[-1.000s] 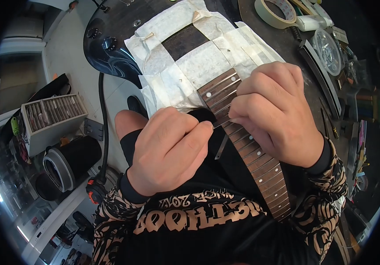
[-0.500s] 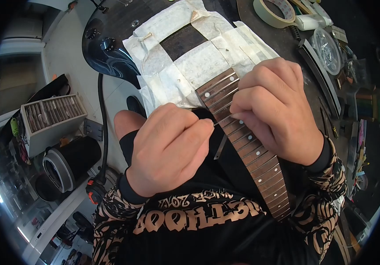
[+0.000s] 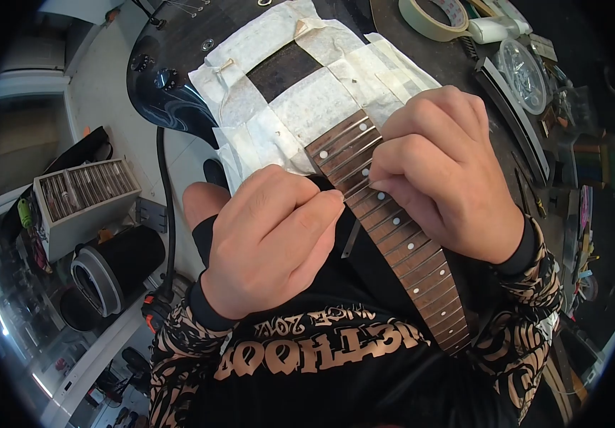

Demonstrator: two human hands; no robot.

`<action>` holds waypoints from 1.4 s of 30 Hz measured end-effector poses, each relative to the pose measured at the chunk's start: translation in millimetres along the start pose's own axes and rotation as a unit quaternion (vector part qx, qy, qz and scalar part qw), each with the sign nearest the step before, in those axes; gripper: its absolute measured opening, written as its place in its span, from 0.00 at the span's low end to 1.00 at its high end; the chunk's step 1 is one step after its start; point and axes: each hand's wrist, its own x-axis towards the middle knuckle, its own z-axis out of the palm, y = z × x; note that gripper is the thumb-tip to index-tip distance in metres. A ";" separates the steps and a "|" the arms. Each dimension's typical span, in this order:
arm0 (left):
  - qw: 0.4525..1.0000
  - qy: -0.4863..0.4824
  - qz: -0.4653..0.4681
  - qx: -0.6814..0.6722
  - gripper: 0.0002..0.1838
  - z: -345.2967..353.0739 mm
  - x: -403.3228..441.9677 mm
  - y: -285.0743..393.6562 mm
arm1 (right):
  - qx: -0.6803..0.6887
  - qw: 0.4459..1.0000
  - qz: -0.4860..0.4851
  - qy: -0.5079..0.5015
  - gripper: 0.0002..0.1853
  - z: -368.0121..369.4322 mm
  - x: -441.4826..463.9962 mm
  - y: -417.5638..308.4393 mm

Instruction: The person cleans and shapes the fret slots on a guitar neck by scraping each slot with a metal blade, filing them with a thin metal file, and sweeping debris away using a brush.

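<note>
A dark electric guitar (image 3: 172, 43) lies before me, its fretboard (image 3: 404, 246) running down toward my lap, with metal frets and pale dot inlays. Whitish masking paper (image 3: 307, 107) covers the body around a dark rectangular opening (image 3: 284, 71). My left hand (image 3: 271, 242) is closed in a pinch at the fretboard's left edge. Across from it, my right hand (image 3: 443, 171) pinches over the right edge, its fingertips at the board. Whatever thin thing may be between the fingers is too small to make out. A narrow metal strip (image 3: 351, 240) shows below the left fingertips.
A roll of masking tape (image 3: 432, 18), a white tube (image 3: 496, 30), a clear round container (image 3: 523, 75) and a long dark bar (image 3: 514, 118) lie on the right. To the left stand a white box of slotted items (image 3: 86, 203) and a black cylinder (image 3: 118, 267).
The guitar's body end has shifted slightly left in view, and the fretboard with it. Both hands stay pinched at nearly the same spots.
</note>
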 end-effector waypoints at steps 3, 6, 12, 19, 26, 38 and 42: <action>1.000 0.001 -0.014 -0.001 0.16 0.5 0.6 -0.7 | 0.014 1.000 0.005 0.006 0.15 2.0 1.3 2.0; 1.000 0.006 -0.024 0.007 0.17 -0.5 2.3 -1.0 | 0.032 0.999 0.004 0.003 0.15 5.8 4.9 3.1; 1.000 0.002 0.004 0.018 0.15 1.7 3.6 -0.9 | 0.016 1.000 0.000 -0.007 0.14 7.7 0.1 1.6; 0.998 0.037 -0.056 0.006 0.12 -19.6 8.9 1.8 | 0.015 0.998 0.029 0.059 0.16 -31.1 -0.8 16.1; 0.996 0.004 -0.083 -0.011 0.09 -18.0 13.6 1.2 | 0.031 0.998 0.049 0.037 0.16 -42.9 -8.2 26.3; 0.996 -0.035 -0.080 0.016 0.11 -3.4 25.2 8.9 | 0.068 0.997 0.044 0.010 0.17 -8.9 -5.4 26.4; 0.995 -0.048 -0.076 0.035 0.11 -5.9 26.0 9.5 | 0.076 0.996 0.045 0.018 0.17 -8.4 -4.5 23.8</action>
